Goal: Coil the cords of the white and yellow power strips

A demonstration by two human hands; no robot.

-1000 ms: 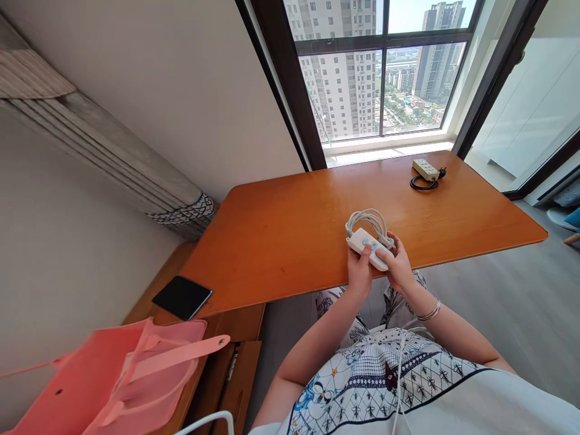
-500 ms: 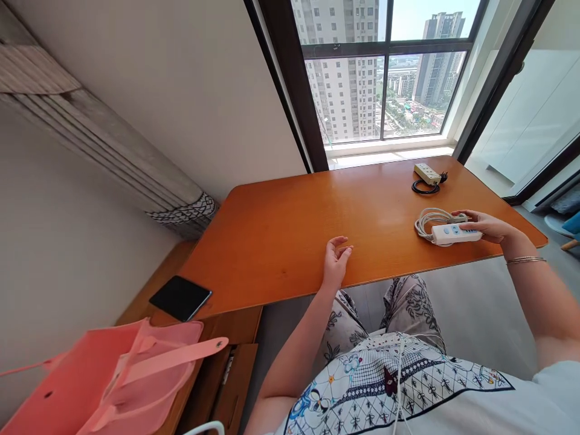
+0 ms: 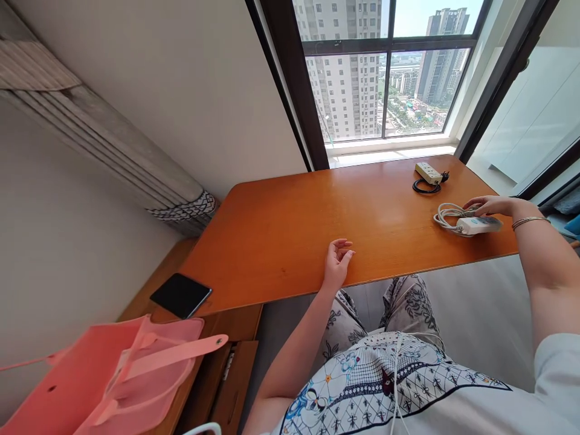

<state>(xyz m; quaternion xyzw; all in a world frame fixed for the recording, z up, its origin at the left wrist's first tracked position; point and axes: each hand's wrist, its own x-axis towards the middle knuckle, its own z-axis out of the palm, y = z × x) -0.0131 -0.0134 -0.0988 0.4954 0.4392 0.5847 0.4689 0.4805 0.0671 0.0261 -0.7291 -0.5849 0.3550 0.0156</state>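
Observation:
My right hand (image 3: 493, 206) is at the right end of the wooden table (image 3: 290, 235), its fingers on the back side of a white power strip (image 3: 475, 226). The strip's looped pale cable (image 3: 446, 216) lies against its left end, and some fingertips are hidden behind the loops. The strip's right end is blurred. My left hand (image 3: 338, 264) rests at the table's front edge, palm turned inward. Its fingers are loosely curved and apart from the thumb, with nothing in them.
Farther back on the right lies a yellowish power strip (image 3: 428, 173) with a coiled black cord (image 3: 426, 188). A black tablet (image 3: 181, 295) lies at the table's left corner, beside a pink bag (image 3: 118, 374). The window (image 3: 385, 90) stands beyond the far edge.
My right hand has moved to the right along the table, and the white power strip with its cable has shifted with it. My left hand has stayed in place.

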